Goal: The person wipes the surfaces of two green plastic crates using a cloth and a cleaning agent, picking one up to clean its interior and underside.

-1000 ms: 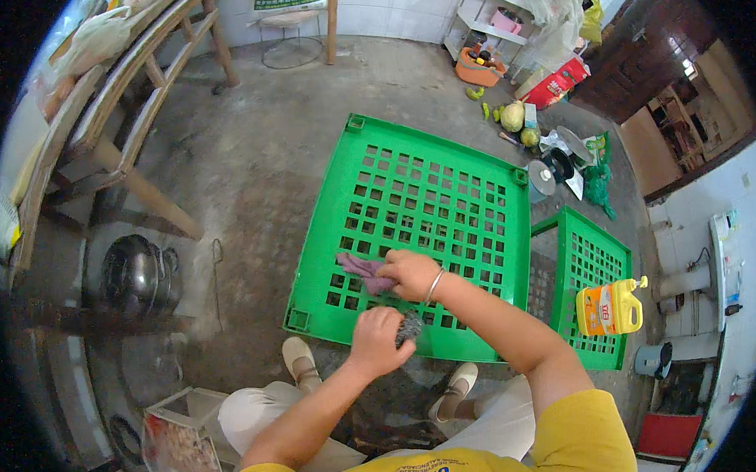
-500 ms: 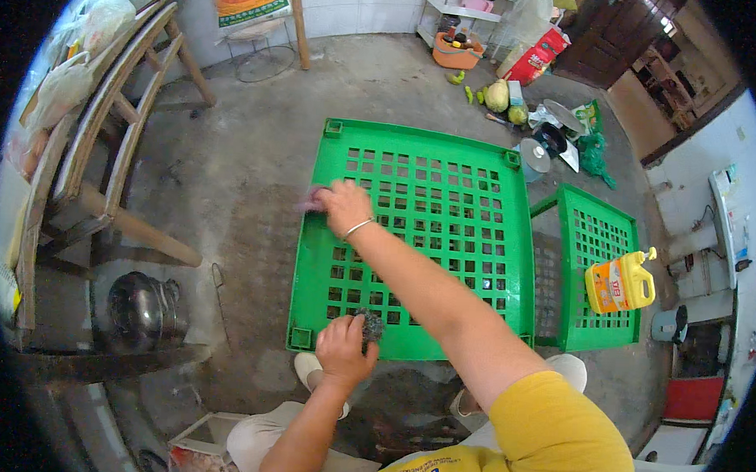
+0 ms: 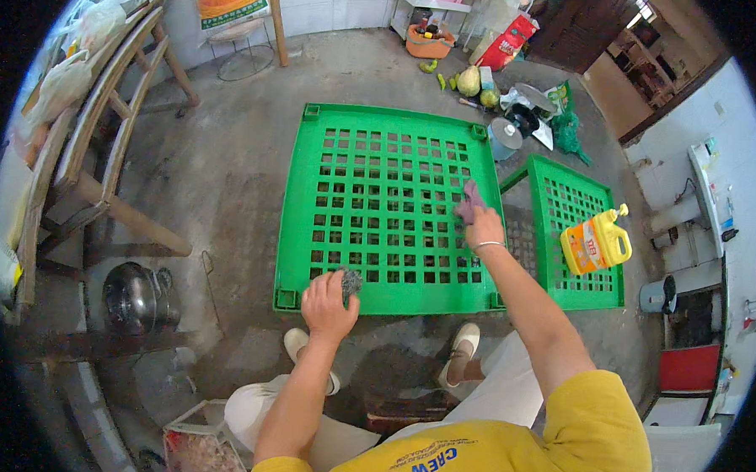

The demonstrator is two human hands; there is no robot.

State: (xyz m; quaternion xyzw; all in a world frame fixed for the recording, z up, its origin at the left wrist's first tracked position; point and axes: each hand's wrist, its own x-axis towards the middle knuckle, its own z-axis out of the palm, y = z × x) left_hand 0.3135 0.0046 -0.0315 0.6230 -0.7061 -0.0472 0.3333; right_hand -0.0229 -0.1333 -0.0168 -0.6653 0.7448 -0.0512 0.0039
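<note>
In front of me a large green plastic rack (image 3: 375,297) lies flat, with a grid of square holes and raised sockets at its corners. My left hand (image 3: 328,308) is closed around a dark grey scouring pad (image 3: 353,283) at the rack's near left part. On the rack's right side, my right hand (image 3: 484,230) grips a purple cloth (image 3: 470,203) against the green surface. That arm reaches forward from the right, with a bracelet on its wrist.
A smaller green rack (image 3: 546,243) stands at the right with a yellow jug (image 3: 594,243) on it. Far right hold vegetables (image 3: 468,80), a lidded pot (image 3: 505,136) and an orange basket (image 3: 428,44). Left are a wooden frame (image 3: 142,226) and a shiny dark pot (image 3: 135,297).
My right hand has swept the purple cloth from the rack's left edge over to its right side. My left hand stays near the front left with the scouring pad. The view has shifted slightly.
</note>
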